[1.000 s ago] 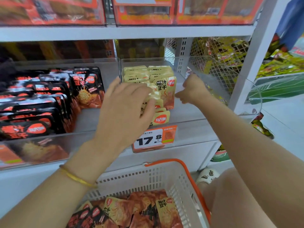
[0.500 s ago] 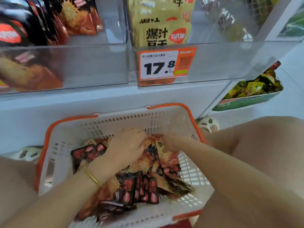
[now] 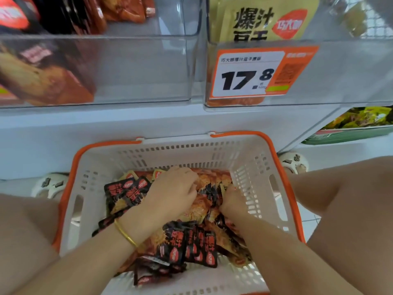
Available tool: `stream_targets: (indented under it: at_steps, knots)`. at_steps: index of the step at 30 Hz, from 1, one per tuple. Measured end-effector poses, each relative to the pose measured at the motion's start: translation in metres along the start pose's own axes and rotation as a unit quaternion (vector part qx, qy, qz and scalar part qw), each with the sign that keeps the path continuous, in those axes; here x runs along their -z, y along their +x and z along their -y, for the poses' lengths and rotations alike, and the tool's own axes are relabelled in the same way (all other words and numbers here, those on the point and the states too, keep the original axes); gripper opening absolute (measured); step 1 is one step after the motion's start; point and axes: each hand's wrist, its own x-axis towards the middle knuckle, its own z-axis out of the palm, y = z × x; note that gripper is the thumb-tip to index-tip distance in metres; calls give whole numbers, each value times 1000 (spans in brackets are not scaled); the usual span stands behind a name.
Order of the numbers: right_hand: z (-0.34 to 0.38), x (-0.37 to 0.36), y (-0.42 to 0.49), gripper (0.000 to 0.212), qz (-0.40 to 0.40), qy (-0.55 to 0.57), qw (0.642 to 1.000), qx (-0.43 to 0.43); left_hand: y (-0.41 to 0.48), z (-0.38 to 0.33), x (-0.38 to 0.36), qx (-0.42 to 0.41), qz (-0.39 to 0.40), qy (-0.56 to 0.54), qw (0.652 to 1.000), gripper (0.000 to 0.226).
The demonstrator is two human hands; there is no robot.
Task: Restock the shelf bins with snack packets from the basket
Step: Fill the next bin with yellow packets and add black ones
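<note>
My left grip (image 3: 172, 191) curled round snack packets (image 3: 191, 241) | my right grip (image 3: 232, 201) dug among them, fingers hidden, closure unclear | packets lay heaped in the basket (image 3: 251, 158) | shelf bin (image 3: 340, 71) above held yellow packets (image 3: 255, 22)

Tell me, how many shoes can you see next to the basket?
2. The left shoe peeks out beside the basket's left edge. The right shoe sits by its far right corner. The person's legs partly hide both.
</note>
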Motion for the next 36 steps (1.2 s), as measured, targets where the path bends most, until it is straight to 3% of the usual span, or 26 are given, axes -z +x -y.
stream_targets:
  at_steps: [3,6,8,10,11,12,14,16,18,19,22,24,27,29,31,34,36]
  knots:
    - [6,30,-11,57,29,183,983,-11,2,-9,4,53,43,-68,995,28]
    - [23,66,-40,44,-8,241,967,79,5,-16,10,144,68,-181,970,33]
    - [38,84,-67,33,-44,239,955,170,4,-21,17,220,79,-357,904,39]
    - [48,100,-99,38,-34,209,939,271,4,-26,28,246,83,-539,801,42]
    - [50,110,-114,47,-5,200,930,309,2,-29,34,242,71,-583,772,38]
    - [51,121,-127,56,24,203,920,335,1,-29,39,234,52,-591,770,30]
    - [48,143,-145,61,91,243,906,335,-3,-27,49,222,19,-544,809,19]
    - [41,165,-154,54,100,292,906,291,-8,-24,60,230,23,-489,841,31]
    - [33,185,-159,46,56,286,920,262,-14,-30,75,221,37,-490,842,25]
    - [30,195,-165,36,70,286,918,265,-17,-37,86,197,41,-496,844,18]
    - [18,225,-184,23,172,336,870,317,-26,-66,123,109,41,-503,856,16]
    - [9,255,-202,28,163,360,846,358,-33,-89,154,43,16,-495,867,16]
    - [0,316,-229,31,107,436,792,413,-30,-122,205,-39,-109,-477,871,9]
    - [1,357,-235,20,-9,487,767,418,-15,-135,230,-63,-246,-422,870,5]
    - [8,393,-226,13,-157,491,761,394,10,-134,244,-84,-356,-278,888,7]
    - [28,429,-179,16,-302,369,813,334,46,-128,249,-77,-345,-23,935,26]
    - [46,434,-142,21,-287,267,879,272,63,-125,247,-44,-283,88,954,52]
